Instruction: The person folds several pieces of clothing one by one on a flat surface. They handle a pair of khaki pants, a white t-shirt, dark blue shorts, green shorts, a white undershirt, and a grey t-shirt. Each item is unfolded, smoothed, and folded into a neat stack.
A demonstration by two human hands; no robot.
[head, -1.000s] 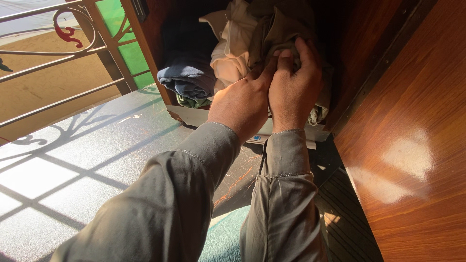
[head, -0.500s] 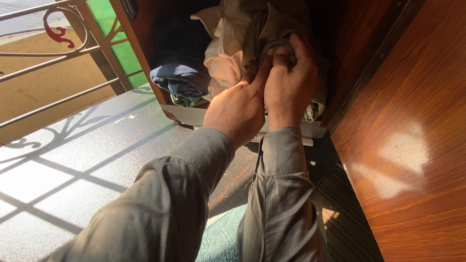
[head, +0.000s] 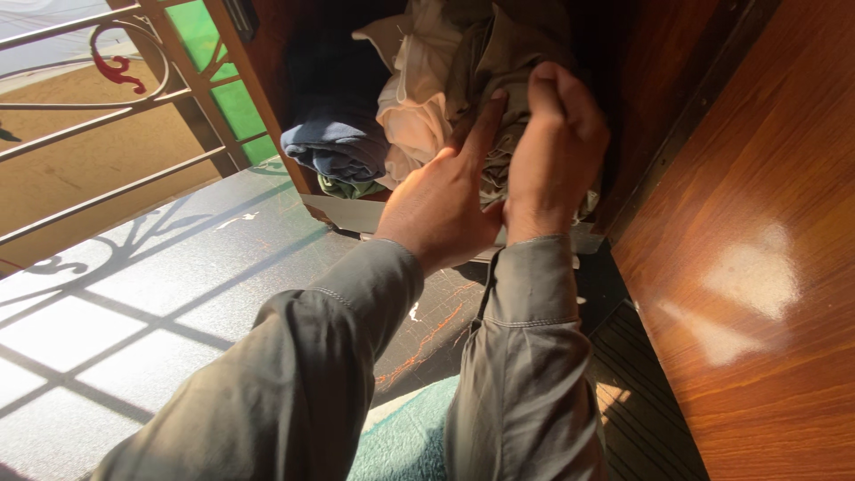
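Both of my hands reach into an open wooden cupboard stuffed with clothes. My right hand (head: 554, 151) is closed around a bunch of olive-grey cloth (head: 499, 53) at the front of the pile. My left hand (head: 441, 205) lies flat against the same bundle, its fingers stretched up along the fabric. A cream garment (head: 414, 107) hangs just left of the hands. Further left, a folded blue garment (head: 338, 147) rests on a green one (head: 346, 188). Both of my arms wear grey-green sleeves.
A polished wooden cupboard door (head: 766, 258) stands open on the right. The cupboard's pale lower edge (head: 352, 214) sits just above the floor. A metal window grille (head: 107, 134) with a green panel (head: 227, 89) is at the left. Sunlit tiled floor (head: 134, 303) and a teal mat (head: 410, 436) lie below.
The view has moved closer to the cupboard. My left hand's fingers have straightened up along the cloth, and my right hand has kept its hold on the olive-grey bundle.
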